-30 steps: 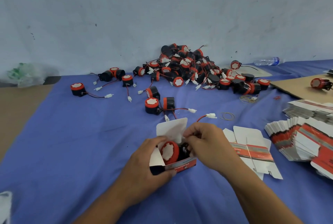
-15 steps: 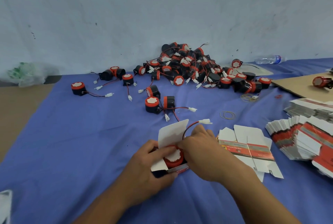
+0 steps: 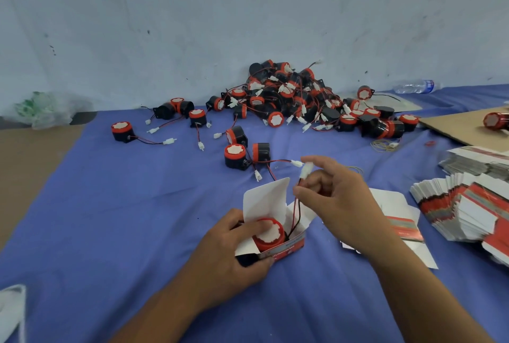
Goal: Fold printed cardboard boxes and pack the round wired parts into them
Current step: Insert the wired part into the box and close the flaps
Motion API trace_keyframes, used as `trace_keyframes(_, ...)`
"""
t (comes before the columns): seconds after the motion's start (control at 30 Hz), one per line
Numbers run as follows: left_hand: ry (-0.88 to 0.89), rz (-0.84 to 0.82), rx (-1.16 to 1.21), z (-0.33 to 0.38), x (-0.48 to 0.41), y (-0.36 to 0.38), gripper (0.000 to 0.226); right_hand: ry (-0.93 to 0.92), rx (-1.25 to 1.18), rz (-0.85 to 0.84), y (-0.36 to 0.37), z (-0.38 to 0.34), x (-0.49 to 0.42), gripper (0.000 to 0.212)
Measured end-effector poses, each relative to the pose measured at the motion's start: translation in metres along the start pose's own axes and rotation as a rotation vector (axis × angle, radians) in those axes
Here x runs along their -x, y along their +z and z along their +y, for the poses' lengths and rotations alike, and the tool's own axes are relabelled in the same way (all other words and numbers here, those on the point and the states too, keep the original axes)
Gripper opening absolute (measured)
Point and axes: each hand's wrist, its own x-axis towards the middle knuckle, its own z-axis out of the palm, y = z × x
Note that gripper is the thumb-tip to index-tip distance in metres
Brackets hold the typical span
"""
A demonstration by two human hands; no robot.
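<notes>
Blue cloth (image 3: 137, 218) bears box (image 3: 286, 249) holding round part (image 3: 268, 233).

free: blue cloth (image 3: 124, 218) left of box (image 3: 286, 247) | blocked: parts pile (image 3: 289, 100) behind, flat cartons (image 3: 462, 213) right

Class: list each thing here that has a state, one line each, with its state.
Box: open, flap up, held by left hand.
Round part: seated in box.
Its wire: trailing out of box, pinched by right hand.
Box blank: flat, unfolded.
Water bottle: lying down.
</notes>
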Motion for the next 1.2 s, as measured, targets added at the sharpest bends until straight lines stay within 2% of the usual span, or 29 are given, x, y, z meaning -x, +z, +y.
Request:
trace_keyframes(0.1, 0.000, 0.003, -0.001, -0.001, 0.001, 0.000, 0.050, -0.187, 0.297, 0.006, -0.002, -0.003, 0.006, 0.022)
trace_keyframes(0.2, 0.014, -0.002, 0.003, -0.001, 0.000, 0.001, 0.052, -0.237, 0.507, -0.184, 0.002, -0.003, 0.011, 0.019)
trace_keyframes(0.27, 0.022, -0.005, 0.003, -0.001, 0.000, 0.001, 0.052, -0.245, 0.531, -0.328, 0.001, -0.004, 0.013, 0.024)
trace_keyframes(0.4, 0.009, -0.013, -0.009, -0.004, 0.000, 0.001, 0.052, -0.218, 0.532, -0.430, -0.013, -0.015, 0.015, 0.043)
trace_keyframes(0.5, 0.005, -0.005, -0.012, -0.005, 0.000, 0.002, 0.051, -0.171, 0.586, -0.368, -0.015, -0.019, 0.015, 0.025)
trace_keyframes(0.63, 0.009, -0.010, -0.019, -0.007, 0.001, 0.003, 0.052, -0.091, 0.621, -0.176, 0.011, -0.019, 0.018, 0.018)
trace_keyframes(0.7, 0.017, -0.009, -0.018, -0.007, 0.001, 0.004, 0.052, -0.062, 0.658, -0.119, 0.022, -0.022, 0.020, 0.020)
trace_keyframes(0.83, 0.029, -0.005, -0.002, -0.007, 0.001, 0.005, 0.053, -0.030, 0.878, -0.222, 0.032, -0.025, 0.020, 0.019)
trace_keyframes(0.9, 0.042, 0.000, -0.003, -0.006, 0.002, 0.004, 0.053, 0.009, 1.003, -0.277, 0.038, -0.030, 0.021, 0.012)
trace_keyframes(0.97, 0.049, 0.004, -0.009, -0.005, 0.001, 0.004, 0.053, 0.050, 1.029, -0.275, 0.040, -0.030, 0.021, 0.011)
trace_keyframes(1.1, 0.066, -0.007, -0.039, -0.002, 0.001, 0.003, 0.055, 0.118, 0.897, -0.259, 0.032, -0.020, 0.014, 0.043)
trace_keyframes(1.2, 0.059, -0.011, -0.040, 0.000, 0.002, 0.002, 0.054, 0.142, 0.837, -0.235, 0.029, -0.016, 0.010, 0.051)
